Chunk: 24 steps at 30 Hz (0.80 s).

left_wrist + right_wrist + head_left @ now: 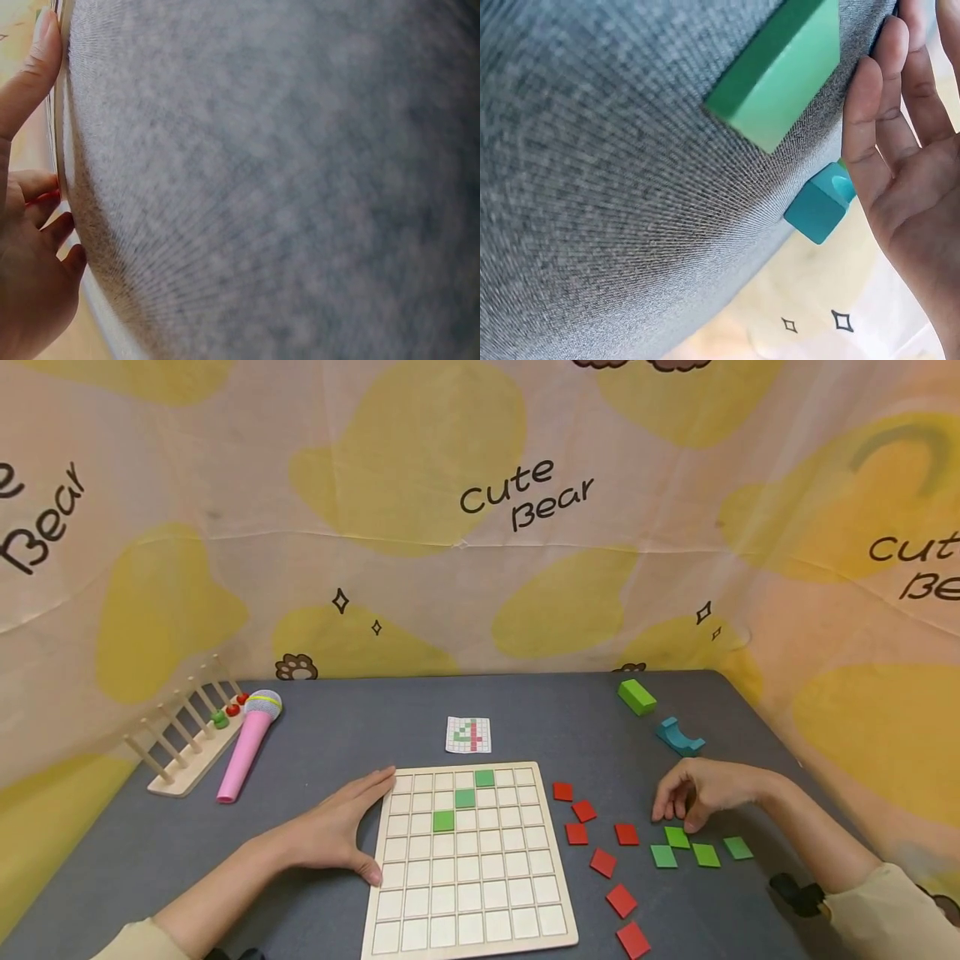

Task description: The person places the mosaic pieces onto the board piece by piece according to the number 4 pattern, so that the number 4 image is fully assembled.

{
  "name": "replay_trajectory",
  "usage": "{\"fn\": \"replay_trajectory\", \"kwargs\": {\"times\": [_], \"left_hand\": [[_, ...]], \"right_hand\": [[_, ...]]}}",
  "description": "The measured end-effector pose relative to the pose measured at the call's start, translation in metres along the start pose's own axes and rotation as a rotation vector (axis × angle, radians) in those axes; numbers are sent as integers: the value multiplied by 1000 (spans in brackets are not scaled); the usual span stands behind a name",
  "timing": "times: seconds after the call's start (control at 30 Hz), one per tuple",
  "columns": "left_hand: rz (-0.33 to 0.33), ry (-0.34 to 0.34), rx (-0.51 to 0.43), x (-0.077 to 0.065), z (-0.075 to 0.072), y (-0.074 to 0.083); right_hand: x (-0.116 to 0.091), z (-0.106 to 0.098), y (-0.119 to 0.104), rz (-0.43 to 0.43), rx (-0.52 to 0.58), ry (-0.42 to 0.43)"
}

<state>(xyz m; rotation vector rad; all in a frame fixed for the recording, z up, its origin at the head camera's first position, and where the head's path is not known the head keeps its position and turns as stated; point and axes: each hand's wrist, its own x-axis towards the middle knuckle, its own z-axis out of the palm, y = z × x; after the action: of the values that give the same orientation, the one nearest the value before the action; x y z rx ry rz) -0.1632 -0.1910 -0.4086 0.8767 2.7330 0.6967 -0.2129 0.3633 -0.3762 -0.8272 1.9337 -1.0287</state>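
A pale wooden grid board (pixel 468 843) lies on the table with three green square tiles (pixel 465 798) set in a diagonal line in its upper cells. My left hand (pixel 330 835) rests against the board's left edge, thumb and fingers spread along it. At the right, my right hand (pixel 705 789) hangs fingertips-down over several loose green tiles (pixel 705 855). Its thumb is right at the topmost green tile (pixel 677 837); whether they touch is unclear. Several red tiles (pixel 602 862) are scattered between board and right hand. Behind the board lies a small card (pixel 468 735) with a green-and-red 4 pattern.
A green block (pixel 637 697) and a teal curved block (pixel 680 737) lie beyond the right hand. Far left are a pink toy microphone (pixel 247 747) and a wooden peg rack (pixel 195 752) with red and green pieces. A printed cloth (pixel 420 552) hangs behind the table.
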Motion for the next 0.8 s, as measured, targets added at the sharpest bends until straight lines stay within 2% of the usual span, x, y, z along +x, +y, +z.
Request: {"fn": "replay_trajectory", "kwargs": {"times": [0.27,0.4,0.8], "left_hand": [[14,14,18,0,0,0],[16,14,19,0,1,-2],[-12,-3,-5,1,3,-3]], "right_hand": [[2,3,0,-11,-27,-5],[3,4,1,-25,-91,-3],[6,7,-1,14,-167,45]]}}
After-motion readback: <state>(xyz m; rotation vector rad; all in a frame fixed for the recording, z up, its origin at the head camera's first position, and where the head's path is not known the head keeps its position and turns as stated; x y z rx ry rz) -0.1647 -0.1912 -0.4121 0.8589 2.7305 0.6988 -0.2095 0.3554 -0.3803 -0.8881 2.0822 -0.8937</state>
